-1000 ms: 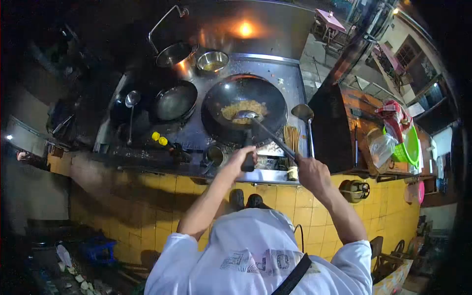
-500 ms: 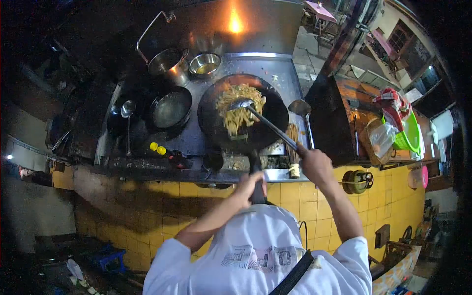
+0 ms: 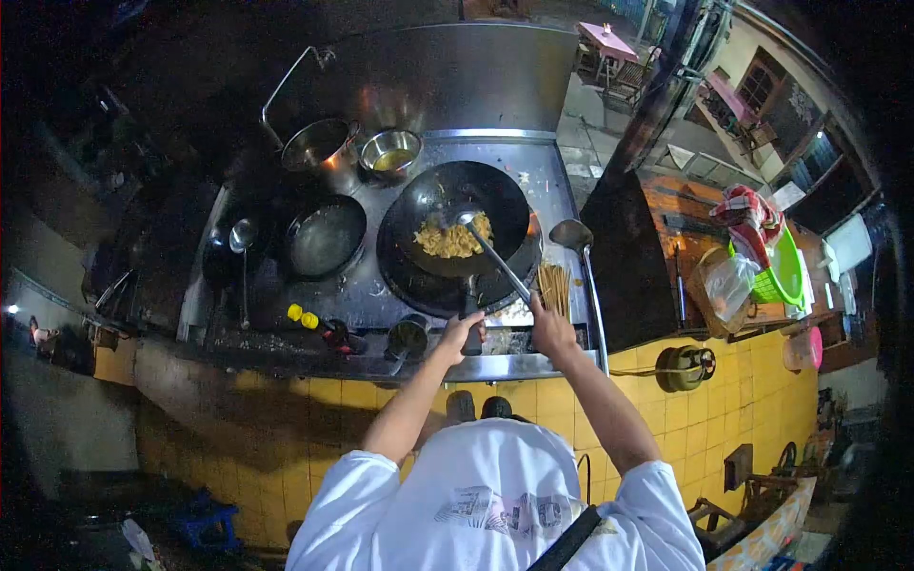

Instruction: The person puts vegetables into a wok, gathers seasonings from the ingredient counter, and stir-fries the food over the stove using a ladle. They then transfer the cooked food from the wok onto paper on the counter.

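Yellow floor tiles (image 3: 562, 409) spread at six o'clock below a steel backsplash (image 3: 457, 81) that stands at twelve. At one o'clock, outdoors, a pink-topped table (image 3: 609, 40) stands beside a wooden chair (image 3: 625, 80). A dark-framed window (image 3: 760, 84) breaks the pale wall (image 3: 792, 48) toward two. The left edge lies in shadow, with a small white light (image 3: 12, 309) near nine.

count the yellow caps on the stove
2. One yellow cap is left of the wok, near the front of the stove; the second yellow cap is just to its right. Others may be hidden in the dark area at left.
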The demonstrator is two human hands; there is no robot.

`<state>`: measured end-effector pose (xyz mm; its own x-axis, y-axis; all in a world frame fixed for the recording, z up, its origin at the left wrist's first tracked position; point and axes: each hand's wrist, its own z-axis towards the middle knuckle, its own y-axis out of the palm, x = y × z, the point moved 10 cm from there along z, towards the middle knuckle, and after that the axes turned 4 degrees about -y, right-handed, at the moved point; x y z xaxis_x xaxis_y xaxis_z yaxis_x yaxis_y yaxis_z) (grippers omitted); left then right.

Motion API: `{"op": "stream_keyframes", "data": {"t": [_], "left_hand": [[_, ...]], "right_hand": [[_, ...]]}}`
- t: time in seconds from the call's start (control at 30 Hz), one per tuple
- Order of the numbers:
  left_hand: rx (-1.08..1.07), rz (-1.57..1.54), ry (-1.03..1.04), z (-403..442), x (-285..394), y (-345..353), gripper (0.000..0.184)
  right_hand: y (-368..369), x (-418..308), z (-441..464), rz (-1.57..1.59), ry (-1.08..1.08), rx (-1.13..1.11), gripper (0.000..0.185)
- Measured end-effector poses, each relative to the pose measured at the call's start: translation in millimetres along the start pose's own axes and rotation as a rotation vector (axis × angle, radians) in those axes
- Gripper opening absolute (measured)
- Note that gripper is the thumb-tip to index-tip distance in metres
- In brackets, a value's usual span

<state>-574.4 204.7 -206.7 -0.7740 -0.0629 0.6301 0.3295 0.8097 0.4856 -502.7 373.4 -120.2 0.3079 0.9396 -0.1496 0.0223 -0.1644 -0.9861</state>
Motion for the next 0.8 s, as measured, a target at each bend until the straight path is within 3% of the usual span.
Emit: {"op": "stream_keyframes", "data": {"t": [0.1,0.2,0.23,0.27,0.33,0.37,0.43,0.47,0.5,0.53,0.63,0.7,0.73,0.77,0.8], "left_hand": [[0.038,-0.112,0.017,5,-7,-10,0.017],[0.22,-0.021,-0.016,-47,13,0,0.019],[0.271,0.022,-0.034,-50,10,-6,0.019],[0.321,0.064,-0.054,-52,7,-12,0.019],[0.219,0.023,-0.072,-41,-8,-16,0.02],[0.168,0.001,-0.079,-34,-16,-19,0.02],[0.012,0.08,0.003,-17,-28,-22,0.022],[-0.061,0.135,0.07,-13,-30,-22,0.022],[-0.048,0.086,-0.004,-15,-27,-22,0.022],[-0.031,0.036,-0.077,-19,-23,-20,0.021],[0.051,-0.001,-0.029,-18,-15,-25,0.019],[0.044,-0.067,-0.074,-4,-21,-24,0.018],[0.04,-0.098,-0.103,2,-24,-22,0.018],[-0.066,-0.135,-0.087,6,-21,-10,0.016],[-0.129,-0.194,-0.084,18,-25,-8,0.016]], "right_hand": [[-86,-9,-2,0.187,-0.005,-0.064,0.049],[-85,3,-13,0.221,0.084,0.086,0.041],[-52,9,-16,0.233,0.204,0.017,0.041],[-8,6,-13,0.469,0.246,-0.01,0.045],[52,-10,-1,0.468,0.082,-0.037,0.048],[35,-23,5,0.645,0.0,-0.073,0.041],[-9,-20,13,0.705,-0.007,-0.173,0.034],[-34,-16,13,0.689,-0.051,-0.074,0.028],[-71,-25,4,0.513,-0.15,-0.08,0.035],[-113,-33,-13,0.414,-0.255,0.062,0.037],[-121,-26,-28,0.248,-0.124,-0.157,0.032],[-94,-19,-23,0.159,0.043,-0.163,0.028],[-101,-40,-24,0.15,0.044,-0.095,0.025],[-62,-44,-12,0.079,0.063,-0.154,0.035],[-37,-44,-2,0.209,-0.038,-0.171,0.034]]}}
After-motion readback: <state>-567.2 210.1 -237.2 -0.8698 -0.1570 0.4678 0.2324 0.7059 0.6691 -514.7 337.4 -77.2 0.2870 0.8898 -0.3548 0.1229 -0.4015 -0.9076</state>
